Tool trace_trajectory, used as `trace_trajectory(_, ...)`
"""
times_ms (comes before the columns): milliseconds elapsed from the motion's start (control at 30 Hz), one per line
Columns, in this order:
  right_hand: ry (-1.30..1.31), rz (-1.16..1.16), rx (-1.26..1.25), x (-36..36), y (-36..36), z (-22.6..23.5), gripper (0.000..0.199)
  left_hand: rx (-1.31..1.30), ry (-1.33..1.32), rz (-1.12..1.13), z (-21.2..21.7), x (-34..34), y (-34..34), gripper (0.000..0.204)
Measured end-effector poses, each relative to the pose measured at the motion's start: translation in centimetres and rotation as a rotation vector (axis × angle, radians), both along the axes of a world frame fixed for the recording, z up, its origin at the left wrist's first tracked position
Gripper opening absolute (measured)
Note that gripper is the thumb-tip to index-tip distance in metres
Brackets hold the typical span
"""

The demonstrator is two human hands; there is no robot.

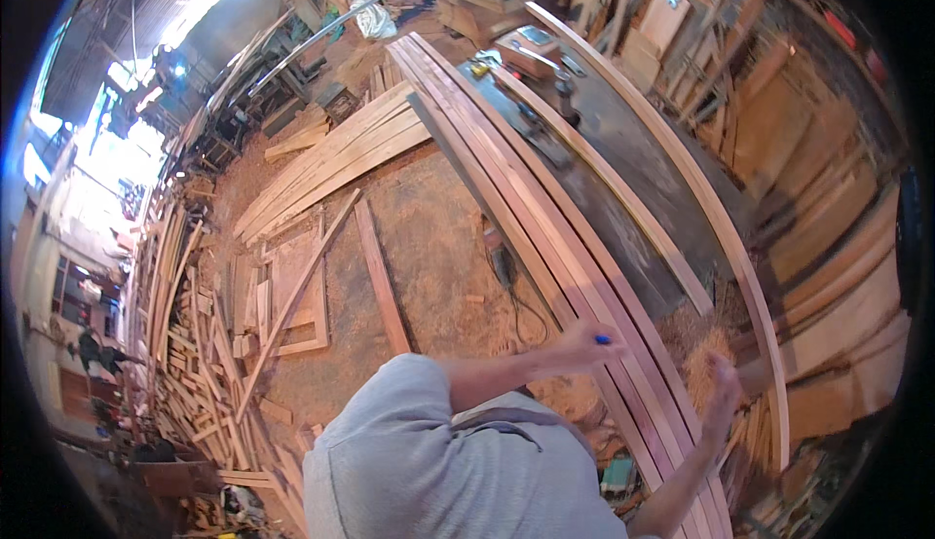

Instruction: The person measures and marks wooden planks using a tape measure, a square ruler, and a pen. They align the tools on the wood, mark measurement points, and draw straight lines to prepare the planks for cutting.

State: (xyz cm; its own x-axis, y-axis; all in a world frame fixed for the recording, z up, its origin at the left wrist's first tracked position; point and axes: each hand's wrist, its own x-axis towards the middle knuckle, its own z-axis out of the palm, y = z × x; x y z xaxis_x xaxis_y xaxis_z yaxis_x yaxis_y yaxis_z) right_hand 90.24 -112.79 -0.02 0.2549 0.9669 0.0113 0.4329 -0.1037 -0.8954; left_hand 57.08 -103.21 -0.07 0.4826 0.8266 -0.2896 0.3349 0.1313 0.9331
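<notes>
Several long reddish wooden planks point(545, 198) lie side by side in front of me, running from the far middle to the near right. Over their near part is my left hand point(584, 344), closed on a small blue thing point(603, 339) that looks like a pen; its exact kind is too small to tell. My right hand point(721, 391) is raised beside the planks' right edge, somewhat blurred, its fingers stretched out and nothing visible in it.
A dark worktable point(623, 218) bears a shorter strip point(614, 184), a long pale strip point(701, 174) and tools. A corded power tool point(502, 264) hangs or lies left of the planks. Pale boards point(341, 154) and scrap wood point(205, 373) lie left; sawdust point(429, 218) covers the floor.
</notes>
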Motion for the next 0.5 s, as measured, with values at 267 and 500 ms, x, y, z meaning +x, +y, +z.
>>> trace_trajectory(267,0.29,0.473,-0.485,-21.7,31.0,-3.4,0.092,-0.275,-0.104,0.646,-5.1,-20.9,12.7,0.073)
trace_trajectory(500,-0.058,0.407,-0.623,-29.6,38.9,-5.9,0.104,-0.195,-0.25,0.521,-10.7,-22.0,19.8,0.093)
